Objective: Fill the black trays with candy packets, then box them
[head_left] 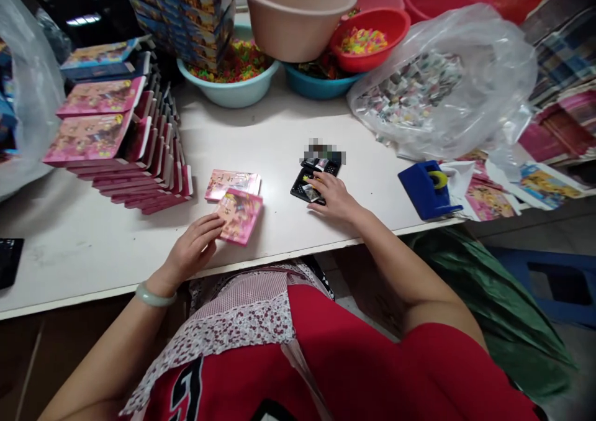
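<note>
My left hand [194, 247] grips the near corner of a small pink printed box [240, 215] lying on the white table [84, 247]. A second pink box [231, 183] lies just behind it. My right hand [333, 196] rests with fingers spread on a stack of small black packets [311, 180] a little to the right. A pale green bangle is on my left wrist.
A fanned stack of pink boxes [135, 154] stands at left. Basins of colourful small pieces [235, 73] and a beige tub [298, 11] line the back. A clear bag of small items [437, 86] and a blue tape dispenser [428, 190] sit right.
</note>
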{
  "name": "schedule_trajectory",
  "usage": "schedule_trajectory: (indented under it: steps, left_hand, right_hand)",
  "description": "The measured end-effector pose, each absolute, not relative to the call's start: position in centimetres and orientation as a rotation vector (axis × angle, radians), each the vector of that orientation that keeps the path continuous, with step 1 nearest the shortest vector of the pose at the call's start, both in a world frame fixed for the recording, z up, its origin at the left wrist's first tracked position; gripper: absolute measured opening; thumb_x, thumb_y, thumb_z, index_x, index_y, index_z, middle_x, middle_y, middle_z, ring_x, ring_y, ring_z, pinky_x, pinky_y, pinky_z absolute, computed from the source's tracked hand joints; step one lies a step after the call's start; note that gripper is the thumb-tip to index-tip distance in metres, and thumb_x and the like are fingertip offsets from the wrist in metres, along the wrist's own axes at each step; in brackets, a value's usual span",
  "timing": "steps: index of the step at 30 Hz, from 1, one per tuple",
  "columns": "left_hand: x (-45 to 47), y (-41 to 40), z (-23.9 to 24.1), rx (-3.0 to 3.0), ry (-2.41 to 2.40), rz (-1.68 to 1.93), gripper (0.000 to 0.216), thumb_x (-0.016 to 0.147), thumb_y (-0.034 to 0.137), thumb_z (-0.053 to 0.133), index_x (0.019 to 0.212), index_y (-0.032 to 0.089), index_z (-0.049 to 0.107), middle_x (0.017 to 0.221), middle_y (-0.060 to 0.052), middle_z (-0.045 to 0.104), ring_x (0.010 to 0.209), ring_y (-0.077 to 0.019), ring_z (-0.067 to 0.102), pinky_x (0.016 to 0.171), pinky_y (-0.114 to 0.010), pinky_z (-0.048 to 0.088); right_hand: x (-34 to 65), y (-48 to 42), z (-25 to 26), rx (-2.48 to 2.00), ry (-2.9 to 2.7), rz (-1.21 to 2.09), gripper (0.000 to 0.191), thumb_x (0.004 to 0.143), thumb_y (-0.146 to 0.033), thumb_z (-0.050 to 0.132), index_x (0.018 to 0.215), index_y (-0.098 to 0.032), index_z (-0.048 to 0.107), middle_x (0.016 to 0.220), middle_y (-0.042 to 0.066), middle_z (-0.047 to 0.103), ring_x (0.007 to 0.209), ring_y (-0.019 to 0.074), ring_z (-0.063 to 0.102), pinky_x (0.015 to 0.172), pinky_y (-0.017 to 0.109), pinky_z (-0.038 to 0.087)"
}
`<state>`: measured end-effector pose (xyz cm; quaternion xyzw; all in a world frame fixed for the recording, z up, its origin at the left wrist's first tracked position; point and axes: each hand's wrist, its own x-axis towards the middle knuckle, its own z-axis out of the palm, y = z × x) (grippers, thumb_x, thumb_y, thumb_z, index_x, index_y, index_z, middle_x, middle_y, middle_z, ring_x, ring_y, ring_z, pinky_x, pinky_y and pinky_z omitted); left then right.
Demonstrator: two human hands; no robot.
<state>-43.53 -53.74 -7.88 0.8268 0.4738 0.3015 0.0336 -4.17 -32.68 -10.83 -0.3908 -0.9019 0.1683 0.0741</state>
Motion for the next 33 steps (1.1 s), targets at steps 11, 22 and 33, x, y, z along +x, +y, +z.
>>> schedule_trajectory:
  steps: [11,22,33]
  left_hand:
    - [-40.6,-54.6,-9.7,2.314,1.771,0.341,0.055,0.094,0.043,0.066,0.143,0.021,0.055,0.156,-0.018,0.051,0.146,-0.0405,0.043,0.119,-0.063,0.039]
    - [-39.4,-53.0,-8.7,2.345,1.647,0.271,0.054,0.092,0.021,0.055,0.146,0.02,0.052,0.151,-0.018,0.055,0.139,-0.037,0.051,0.117,-0.058,0.042]
    - [-35.0,-52.3,-10.5,2.243,2.048,0.277,0.019,0.091,0.032,0.062,0.1,0.015,0.059,0.114,-0.021,0.06,0.103,-0.0354,0.059,0.091,-0.053,0.056]
  right_hand:
    - [-4.0,-32.5,-12.0,-1.158,-2.704,0.446,0.078,0.086,-0.047,0.068,0.159,-0.029,0.045,0.163,0.013,0.042,0.15,0.0486,0.034,0.119,0.073,0.031]
    - [-4.2,-33.7,-11.8,-1.122,-2.701,0.398,0.076,0.083,-0.048,0.074,0.153,-0.03,0.051,0.159,0.013,0.046,0.146,0.044,0.039,0.117,0.066,0.037]
    - [-5.8,-36.5,-11.8,-1.127,-2.615,0.215,0.023,0.097,-0.033,0.061,0.116,-0.027,0.073,0.121,0.01,0.073,0.121,0.0338,0.055,0.107,0.056,0.031]
